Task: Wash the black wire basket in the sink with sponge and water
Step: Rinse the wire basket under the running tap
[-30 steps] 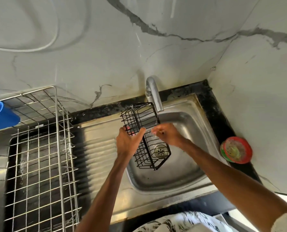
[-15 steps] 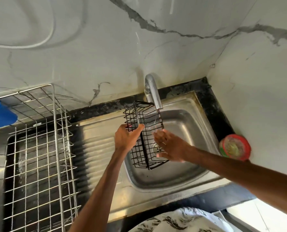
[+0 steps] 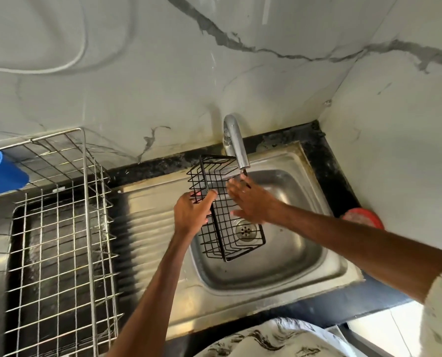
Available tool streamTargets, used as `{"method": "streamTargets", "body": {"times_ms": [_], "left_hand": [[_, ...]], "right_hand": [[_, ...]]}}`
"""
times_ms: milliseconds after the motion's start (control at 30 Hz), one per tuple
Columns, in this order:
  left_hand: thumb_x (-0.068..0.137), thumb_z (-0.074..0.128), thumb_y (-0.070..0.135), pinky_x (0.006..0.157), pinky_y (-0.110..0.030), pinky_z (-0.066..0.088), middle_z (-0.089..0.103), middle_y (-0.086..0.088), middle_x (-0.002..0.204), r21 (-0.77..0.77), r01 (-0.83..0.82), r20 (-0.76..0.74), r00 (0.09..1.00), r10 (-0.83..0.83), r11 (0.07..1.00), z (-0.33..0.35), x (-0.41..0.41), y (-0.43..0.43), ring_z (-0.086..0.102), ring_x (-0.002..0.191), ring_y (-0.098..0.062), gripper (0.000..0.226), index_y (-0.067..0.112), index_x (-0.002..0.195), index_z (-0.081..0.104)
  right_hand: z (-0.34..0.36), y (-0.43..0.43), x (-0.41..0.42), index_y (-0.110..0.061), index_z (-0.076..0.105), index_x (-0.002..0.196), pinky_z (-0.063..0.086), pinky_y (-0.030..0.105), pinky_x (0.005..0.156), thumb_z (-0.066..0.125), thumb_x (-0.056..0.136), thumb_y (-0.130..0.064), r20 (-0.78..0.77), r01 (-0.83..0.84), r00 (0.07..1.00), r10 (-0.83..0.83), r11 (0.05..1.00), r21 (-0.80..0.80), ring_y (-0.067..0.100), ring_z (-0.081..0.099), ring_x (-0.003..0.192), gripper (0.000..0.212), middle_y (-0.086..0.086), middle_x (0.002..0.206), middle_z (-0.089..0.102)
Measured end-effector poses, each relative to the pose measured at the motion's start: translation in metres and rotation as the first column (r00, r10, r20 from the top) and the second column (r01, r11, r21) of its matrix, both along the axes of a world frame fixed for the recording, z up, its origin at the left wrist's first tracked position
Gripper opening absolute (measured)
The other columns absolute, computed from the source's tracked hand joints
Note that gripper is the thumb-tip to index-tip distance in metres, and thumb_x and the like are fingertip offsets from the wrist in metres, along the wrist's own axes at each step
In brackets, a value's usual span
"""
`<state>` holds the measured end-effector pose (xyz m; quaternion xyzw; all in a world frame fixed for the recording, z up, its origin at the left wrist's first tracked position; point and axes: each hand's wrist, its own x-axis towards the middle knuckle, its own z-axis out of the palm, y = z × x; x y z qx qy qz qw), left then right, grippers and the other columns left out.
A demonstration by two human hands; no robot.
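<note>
- The black wire basket (image 3: pixel 225 215) is held up over the sink (image 3: pixel 292 253) bowl, tilted, top end right under the tap (image 3: pixel 236 145).
- Left hand (image 3: pixel 191 215) is wrapped around the basket's edge, so that's the one carrying it.
- Right hand (image 3: pixel 251 199) is flat and open, fingers spread against the wires, holding nothing.
- No sponge anywhere I can see, and can't really tell if water's running.
- My guess: a bare-hand rub or rinse at best, sponge scrub not done yet.
</note>
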<state>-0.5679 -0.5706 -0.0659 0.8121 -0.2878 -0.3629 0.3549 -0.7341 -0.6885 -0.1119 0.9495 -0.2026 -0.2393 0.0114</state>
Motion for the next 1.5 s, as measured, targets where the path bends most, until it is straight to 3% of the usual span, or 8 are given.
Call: {"method": "streamTargets", "body": {"times_ms": [100, 233, 400, 567, 700, 1067, 1200, 1500], "left_hand": [[0.09, 0.069, 0.053, 0.056, -0.046, 0.065, 0.061, 0.005, 0.051, -0.045, -0.01, 0.031, 0.999, 0.011, 0.999, -0.005, 0.004, 0.005, 0.065, 0.05, -0.004, 0.043, 0.014, 0.074, 0.071], [0.085, 0.064, 0.065, 0.064, -0.047, 0.065, 0.066, 0.005, 0.055, -0.067, -0.03, 0.096, 0.995, 0.037, 0.997, -0.008, 0.0, 0.008, 0.07, 0.057, -0.019, 0.051, 0.017, 0.068, 0.066], [0.072, 0.057, 0.087, 0.071, -0.045, 0.064, 0.074, 0.003, 0.079, -0.017, -0.055, 0.219, 0.974, 0.058, 0.998, -0.01, 0.001, 0.0, 0.073, 0.071, -0.018, 0.072, 0.021, 0.096, 0.068], [0.077, 0.065, 0.073, 0.06, -0.045, 0.064, 0.067, 0.002, 0.056, -0.005, -0.045, 0.112, 0.993, 0.045, 0.999, -0.007, 0.0, -0.002, 0.071, 0.054, -0.014, 0.057, 0.016, 0.075, 0.07], [0.072, 0.055, 0.091, 0.072, -0.037, 0.062, 0.074, 0.004, 0.082, -0.013, -0.024, 0.219, 0.975, 0.027, 1.0, -0.019, 0.0, 0.003, 0.072, 0.073, -0.015, 0.073, 0.022, 0.093, 0.07], [0.085, 0.074, 0.054, 0.081, -0.026, 0.048, 0.072, 0.013, 0.093, -0.153, -0.1, 0.184, 0.975, 0.128, 0.983, -0.01, -0.006, -0.002, 0.066, 0.083, -0.001, 0.032, 0.025, 0.097, 0.072], [0.084, 0.075, 0.054, 0.083, -0.025, 0.044, 0.07, 0.018, 0.085, -0.159, -0.153, 0.171, 0.969, 0.18, 0.975, -0.006, -0.001, -0.004, 0.064, 0.08, 0.003, 0.028, 0.027, 0.092, 0.071], [0.081, 0.075, 0.055, 0.083, -0.024, 0.042, 0.073, 0.01, 0.096, -0.175, -0.186, 0.178, 0.96, 0.217, 0.967, -0.001, 0.007, -0.01, 0.065, 0.084, -0.002, 0.042, 0.019, 0.103, 0.071]], "right_hand": [[-0.012, 0.031, -0.028, 0.0, 0.031, 0.153, 0.009, 0.054, 0.125, -0.014, 0.096, -0.061, 0.035, -0.133, 0.991, 0.129, 0.978, 0.159, 0.036, 0.011, 0.154, 0.095, 0.024, 0.163, 0.018], [-0.017, 0.039, -0.049, -0.016, 0.045, 0.146, 0.022, 0.053, 0.122, 0.018, 0.11, -0.044, -0.03, -0.351, 0.933, 0.359, 0.925, 0.145, 0.037, 0.024, 0.151, 0.053, 0.022, 0.154, 0.042], [0.018, -0.011, -0.004, -0.007, 0.003, 0.16, 0.005, 0.051, 0.126, 0.03, 0.106, -0.043, 0.072, -0.123, 0.989, 0.126, 0.991, -0.051, 0.029, -0.007, 0.154, 0.07, 0.015, 0.165, -0.012], [0.019, -0.041, 0.012, -0.016, 0.02, 0.16, -0.017, 0.052, 0.117, 0.036, 0.104, -0.054, 0.072, -0.012, 0.997, 0.022, 0.991, -0.134, 0.032, -0.003, 0.155, 0.069, 0.012, 0.165, -0.017], [-0.007, 0.001, -0.01, -0.011, 0.009, 0.159, -0.008, 0.048, 0.123, 0.013, 0.102, -0.063, 0.089, -0.088, 0.992, 0.09, 0.996, -0.018, 0.031, -0.005, 0.155, 0.077, 0.014, 0.167, -0.003], [-0.011, 0.036, -0.063, -0.019, 0.051, 0.137, 0.022, 0.047, 0.121, -0.002, 0.107, -0.044, 0.124, -0.302, 0.95, 0.285, 0.942, 0.148, 0.03, 0.027, 0.149, 0.066, 0.011, 0.15, 0.046], [-0.018, 0.021, -0.058, -0.022, 0.052, 0.125, 0.038, 0.045, 0.111, 0.024, 0.111, -0.04, 0.109, -0.31, 0.95, 0.293, 0.928, 0.207, 0.03, 0.048, 0.133, 0.036, 0.008, 0.126, 0.063], [0.018, -0.031, 0.001, -0.016, 0.054, 0.141, 0.052, 0.008, 0.077, 0.051, 0.097, 0.004, 0.32, 0.198, 0.825, -0.466, 0.768, 0.609, -0.011, 0.062, 0.095, 0.049, 0.001, 0.137, 0.061]]}}
